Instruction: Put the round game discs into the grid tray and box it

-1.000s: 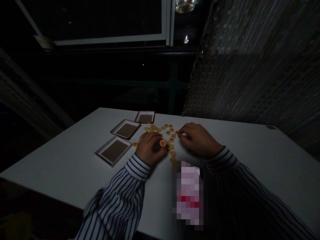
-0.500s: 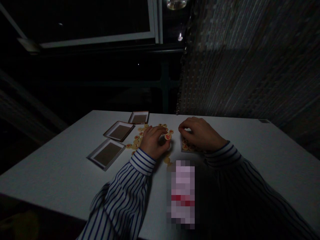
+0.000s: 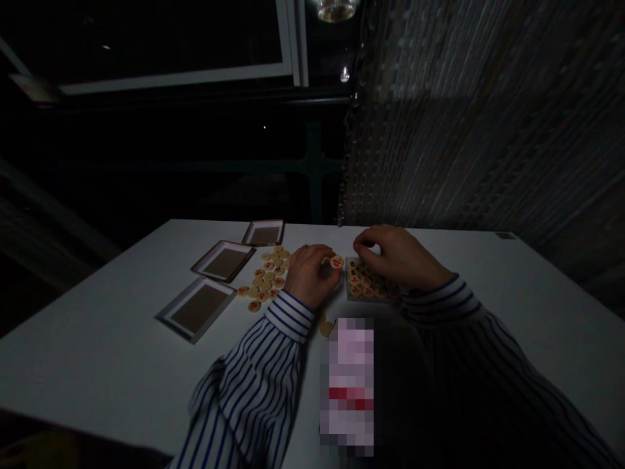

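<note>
Pinching a red-marked xiangqi piece (image 3: 336,262) between thumb and fingertips: left hand (image 3: 310,277), just left of the piece-filled tray (image 3: 348,283). Right hand (image 3: 403,255) curled over tray, fingertips near thumb; cannot tell whether it holds anything. Loose pieces (image 3: 266,285) lie left, near open shallow boxes (image 3: 222,262).

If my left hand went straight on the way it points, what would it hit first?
Probably your right hand, just beyond the piece your left hand holds; depth is unclear, so the box might come first.
</note>
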{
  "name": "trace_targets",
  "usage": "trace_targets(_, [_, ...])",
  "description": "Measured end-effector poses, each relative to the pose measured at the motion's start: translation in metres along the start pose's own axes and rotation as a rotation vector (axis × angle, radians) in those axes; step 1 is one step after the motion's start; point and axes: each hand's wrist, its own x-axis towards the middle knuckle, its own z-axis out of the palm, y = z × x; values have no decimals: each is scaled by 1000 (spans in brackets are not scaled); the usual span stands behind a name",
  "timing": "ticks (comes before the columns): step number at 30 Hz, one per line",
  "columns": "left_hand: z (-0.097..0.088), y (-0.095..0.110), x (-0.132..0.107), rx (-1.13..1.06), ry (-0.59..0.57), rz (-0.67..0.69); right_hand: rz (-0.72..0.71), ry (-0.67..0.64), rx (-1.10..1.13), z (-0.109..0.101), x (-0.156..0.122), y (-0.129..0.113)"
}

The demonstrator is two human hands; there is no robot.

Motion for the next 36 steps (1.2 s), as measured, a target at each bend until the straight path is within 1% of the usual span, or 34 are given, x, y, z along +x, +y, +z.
trace_targets(5, [13,1,-7,-16,-3,-28,16,-31,6,0,-1,1])
trace_targets(13, [25,-4,-18,35,7,6,17,-59,-3,5,-1,4])
trace_targets(18, [29,-3,-22,55,8,17,26,-154,-22,17,-6,8])
trace_targets(19, [30,-2,-23,57,10,24,47,-153,-4,21,-8,10])
trace_targets(23, [33,0,-26,63,8,44,85,-217,144,31,-12,16])
trace_targets(29, [33,2,-26,65,-14,51,114,-240,340,36,-14,17])
trace_targets(33, [34,2,-28,59,-20,47,136,-270,393,38,-14,14])
trace_targets(36, [34,2,-28,55,-33,45,134,-264,386,38,-14,13])
